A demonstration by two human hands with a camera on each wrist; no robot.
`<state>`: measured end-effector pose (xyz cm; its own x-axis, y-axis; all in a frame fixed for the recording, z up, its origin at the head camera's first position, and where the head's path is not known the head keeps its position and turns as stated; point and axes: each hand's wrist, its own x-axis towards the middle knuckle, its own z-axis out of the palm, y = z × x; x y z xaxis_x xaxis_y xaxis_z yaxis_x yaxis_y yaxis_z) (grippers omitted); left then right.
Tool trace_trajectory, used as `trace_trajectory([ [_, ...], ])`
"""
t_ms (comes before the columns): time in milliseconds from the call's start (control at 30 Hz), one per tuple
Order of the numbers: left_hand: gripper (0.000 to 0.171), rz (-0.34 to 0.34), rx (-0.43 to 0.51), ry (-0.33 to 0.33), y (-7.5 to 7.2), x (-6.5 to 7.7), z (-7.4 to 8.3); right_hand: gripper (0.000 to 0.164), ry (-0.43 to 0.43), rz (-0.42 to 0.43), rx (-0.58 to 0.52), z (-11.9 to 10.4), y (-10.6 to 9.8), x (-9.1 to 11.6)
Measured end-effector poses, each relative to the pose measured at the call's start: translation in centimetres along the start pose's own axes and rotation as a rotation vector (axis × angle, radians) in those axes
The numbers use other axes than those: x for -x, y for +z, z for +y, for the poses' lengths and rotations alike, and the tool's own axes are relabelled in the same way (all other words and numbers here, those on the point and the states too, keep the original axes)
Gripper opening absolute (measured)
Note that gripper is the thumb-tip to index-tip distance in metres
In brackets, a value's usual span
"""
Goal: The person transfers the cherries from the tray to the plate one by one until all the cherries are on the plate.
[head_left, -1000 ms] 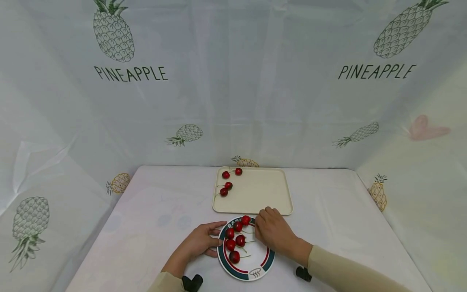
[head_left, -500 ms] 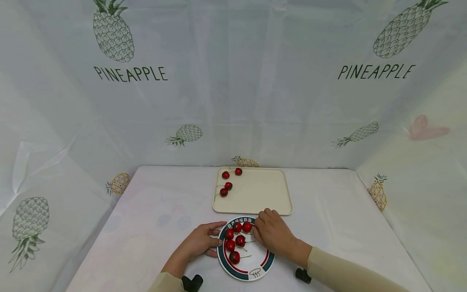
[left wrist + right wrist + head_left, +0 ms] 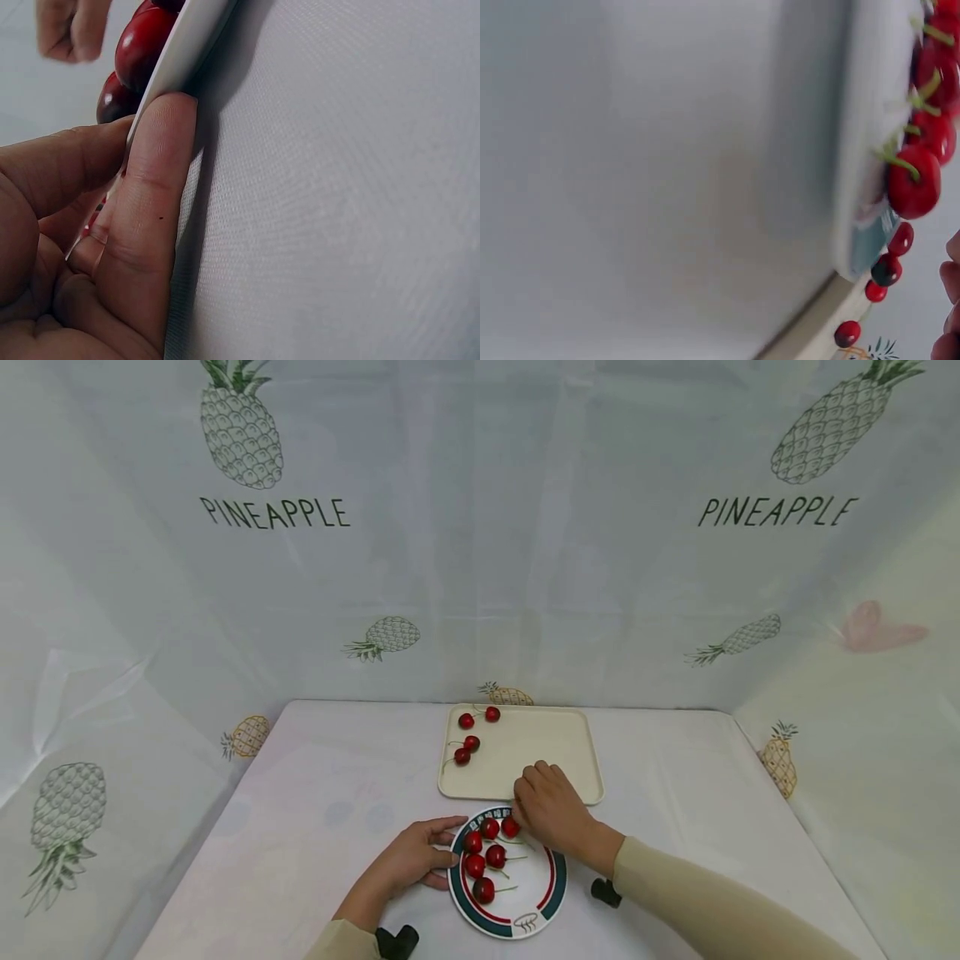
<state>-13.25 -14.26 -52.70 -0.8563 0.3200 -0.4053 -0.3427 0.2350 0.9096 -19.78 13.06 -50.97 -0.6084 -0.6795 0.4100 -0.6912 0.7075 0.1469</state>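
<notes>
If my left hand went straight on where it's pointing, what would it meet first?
The plate, which your left hand touches at its edge. Past that edge, cherries look next in line, though height is hard to judge.

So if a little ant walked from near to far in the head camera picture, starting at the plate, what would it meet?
Round plate → plate's cherries → cream tray → tray's four cherries → pineapple-print backdrop behind the table.
</notes>
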Motion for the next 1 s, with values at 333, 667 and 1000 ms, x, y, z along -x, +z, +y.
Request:
trace_trajectory([
  [333, 0.064, 0.01, 0.003, -0.013, 0.0, 0.1, 0.0, 0.024, -0.028, -0.087, 0.089, 0.9, 0.9, -6.3],
  [667, 0.063, 0.006, 0.025, -0.006, -0.2, -0.1, -0.2, 0.02, -0.226, -0.217, 0.16, -1.0, 2.8, -11.5],
  [1000, 0.062, 0.018, 0.021, -0.021, -0.2, 0.3, 0.3, 0.028, -0.205, -0.408, 0.098, -2.4, 4.5, -13.7],
])
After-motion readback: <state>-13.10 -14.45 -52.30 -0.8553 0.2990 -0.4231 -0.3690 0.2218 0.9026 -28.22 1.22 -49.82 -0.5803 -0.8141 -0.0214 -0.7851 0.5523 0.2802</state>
